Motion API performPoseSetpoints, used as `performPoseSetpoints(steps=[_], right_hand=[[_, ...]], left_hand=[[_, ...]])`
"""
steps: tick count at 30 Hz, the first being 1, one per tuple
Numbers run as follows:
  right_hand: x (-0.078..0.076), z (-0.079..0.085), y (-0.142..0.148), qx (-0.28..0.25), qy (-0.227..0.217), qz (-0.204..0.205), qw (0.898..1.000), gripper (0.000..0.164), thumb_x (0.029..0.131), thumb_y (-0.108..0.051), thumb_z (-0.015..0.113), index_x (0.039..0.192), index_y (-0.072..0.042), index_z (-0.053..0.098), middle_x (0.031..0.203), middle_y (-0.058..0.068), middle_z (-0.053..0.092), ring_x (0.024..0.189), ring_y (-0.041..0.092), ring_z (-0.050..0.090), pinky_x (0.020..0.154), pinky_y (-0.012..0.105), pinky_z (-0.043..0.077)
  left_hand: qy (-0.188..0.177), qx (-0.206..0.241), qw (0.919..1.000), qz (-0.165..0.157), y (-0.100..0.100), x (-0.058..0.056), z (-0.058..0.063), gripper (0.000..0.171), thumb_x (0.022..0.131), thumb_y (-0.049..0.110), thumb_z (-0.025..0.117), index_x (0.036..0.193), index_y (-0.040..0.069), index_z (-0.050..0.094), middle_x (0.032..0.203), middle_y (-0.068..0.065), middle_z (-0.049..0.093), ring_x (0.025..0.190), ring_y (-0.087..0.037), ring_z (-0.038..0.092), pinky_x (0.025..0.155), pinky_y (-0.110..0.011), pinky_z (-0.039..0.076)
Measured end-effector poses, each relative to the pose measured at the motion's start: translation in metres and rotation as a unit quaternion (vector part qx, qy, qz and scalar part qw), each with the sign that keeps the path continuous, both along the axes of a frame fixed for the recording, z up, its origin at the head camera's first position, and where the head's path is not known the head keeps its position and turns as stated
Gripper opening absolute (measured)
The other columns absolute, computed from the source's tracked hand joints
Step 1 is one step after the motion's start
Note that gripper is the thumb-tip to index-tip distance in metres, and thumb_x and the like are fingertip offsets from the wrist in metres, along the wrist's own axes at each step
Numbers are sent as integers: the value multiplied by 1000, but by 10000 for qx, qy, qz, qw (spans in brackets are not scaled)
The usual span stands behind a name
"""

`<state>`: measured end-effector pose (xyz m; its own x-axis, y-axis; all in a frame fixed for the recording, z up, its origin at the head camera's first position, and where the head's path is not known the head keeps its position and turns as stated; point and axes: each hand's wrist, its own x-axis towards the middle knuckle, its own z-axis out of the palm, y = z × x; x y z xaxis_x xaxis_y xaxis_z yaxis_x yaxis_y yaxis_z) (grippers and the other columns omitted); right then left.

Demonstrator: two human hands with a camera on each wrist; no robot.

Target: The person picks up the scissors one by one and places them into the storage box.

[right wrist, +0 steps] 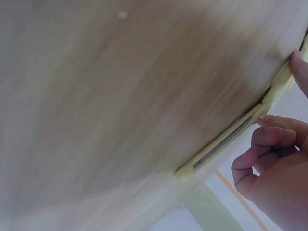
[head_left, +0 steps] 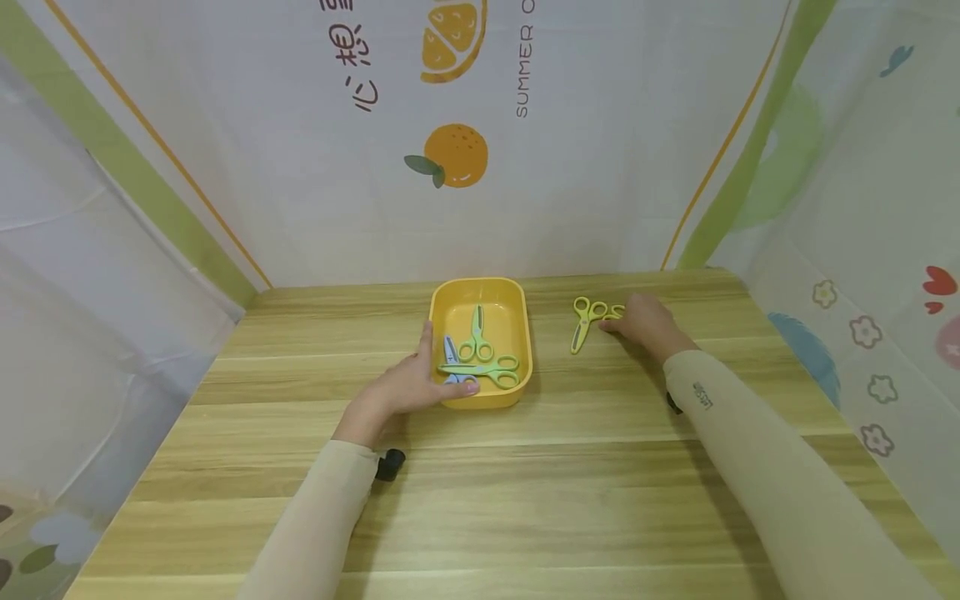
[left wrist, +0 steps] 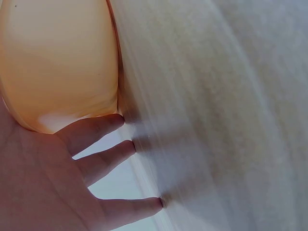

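Observation:
A yellow plastic bin [head_left: 527,333] stands near the table's back edge. Inside lie two pairs of green scissors [head_left: 477,335] and a blue pair [head_left: 450,348] partly beneath one of them. My left hand [head_left: 408,379] rests against the bin's left side, thumb over the front rim; in the left wrist view its spread, nearly straight fingers [left wrist: 103,161] reach down to the tabletop. Right of the bin, yellow scissors [head_left: 582,323] lie flat. Beside them my right hand [head_left: 647,321] pinches another yellow pair [right wrist: 231,139], mostly hidden by the hand in the head view.
The wood-grain table [head_left: 525,500] runs toward me. A white curtain [head_left: 600,167] with orange prints hangs right behind its back edge, and more printed fabric [head_left: 862,250] lines the right side.

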<state>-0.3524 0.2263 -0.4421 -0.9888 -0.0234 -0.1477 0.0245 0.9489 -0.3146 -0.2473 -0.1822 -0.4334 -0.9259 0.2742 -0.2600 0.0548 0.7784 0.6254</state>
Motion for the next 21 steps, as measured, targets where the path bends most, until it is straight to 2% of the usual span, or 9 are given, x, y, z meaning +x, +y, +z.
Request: performPoseSetpoints(steps=[6, 9, 13, 15, 21], right_hand=[[-3, 0, 5, 52, 94, 188, 9998, 57, 98, -52, 74, 68, -14, 43, 69, 1, 39, 66, 20, 44, 59, 34, 40], [-3, -2, 9, 333, 221, 457, 9982, 57, 99, -54, 71, 69, -14, 44, 68, 1, 42, 65, 21, 46, 61, 38, 44], [-3, -2, 9, 630, 358, 746, 9946, 56, 99, -57, 67, 69, -14, 47, 68, 2, 47, 67, 23, 50, 71, 47, 49], [-2, -1, 8, 607, 402, 777, 9943, 54, 99, -55, 66, 68, -14, 48, 68, 2, 49, 68, 24, 51, 75, 49, 49], [-4, 14, 1, 582, 545, 822, 9934, 56, 101, -54, 65, 65, -15, 47, 69, 4, 51, 71, 26, 53, 86, 60, 50]], left_hand=[[-44, 79, 10000, -43, 1, -1, 1, 149, 80, 81, 75, 167, 17, -27, 173, -28, 25, 156, -43, 40, 127, -61, 33], [-74, 115, 9999, -73, 1, -1, 1, 150, 79, 82, 76, 166, 18, -28, 175, -27, 23, 158, -42, 38, 128, -60, 33], [-68, 97, 9999, -56, 1, 0, 0, 149, 80, 79, 76, 167, 17, -28, 175, -27, 20, 159, -42, 35, 128, -60, 31], [-44, 63, 9999, -67, 1, 1, -1, 148, 81, 80, 76, 167, 16, -27, 175, -28, 20, 159, -43, 35, 128, -61, 31], [-4, 84, 10000, -47, 0, 0, -2, 147, 83, 76, 77, 167, 15, -27, 173, -30, 25, 156, -44, 40, 127, -60, 34]])
